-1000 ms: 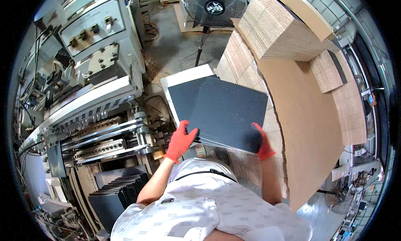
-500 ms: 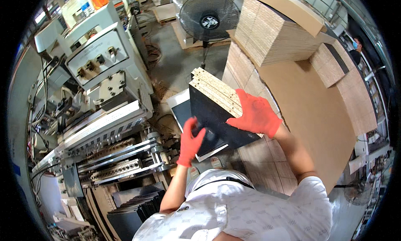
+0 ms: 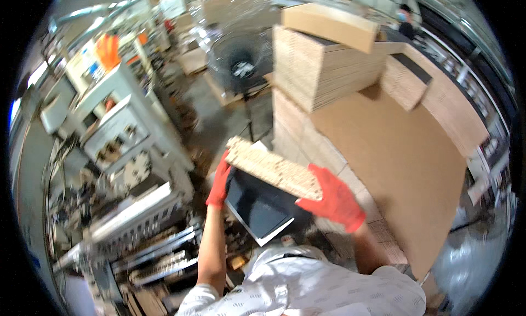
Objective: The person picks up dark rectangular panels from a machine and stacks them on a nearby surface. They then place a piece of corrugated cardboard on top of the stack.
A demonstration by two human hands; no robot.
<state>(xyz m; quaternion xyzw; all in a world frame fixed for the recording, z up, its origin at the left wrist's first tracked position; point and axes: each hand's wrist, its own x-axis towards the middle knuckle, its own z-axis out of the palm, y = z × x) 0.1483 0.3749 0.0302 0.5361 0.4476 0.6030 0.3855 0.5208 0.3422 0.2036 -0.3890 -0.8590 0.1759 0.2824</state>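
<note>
Between my two red-gloved hands is a small stack of particleboard panels (image 3: 274, 169), its raw tan edges with holes turned up. My left hand (image 3: 220, 183) wraps around the stack's left end. At the other end, my right hand (image 3: 335, 200) grips it with the thumb on the near side and the fingers on the far side. Below the stack lies a black panel (image 3: 256, 203) with a white border. The picture is blurred, so the single boards are hard to tell apart.
On the left stands a drilling machine (image 3: 129, 127) with a control panel and metal rails. Large stacks of boards (image 3: 323, 69) rise at the right, beside a wide brown sheet (image 3: 394, 146). A floor fan (image 3: 241, 64) stands ahead. Far right, another person (image 3: 405, 23) is visible.
My left hand has gone from hovering in front of the boards to gripping their left end. The stack has turned so its edges face up more. The view has tilted upward.
</note>
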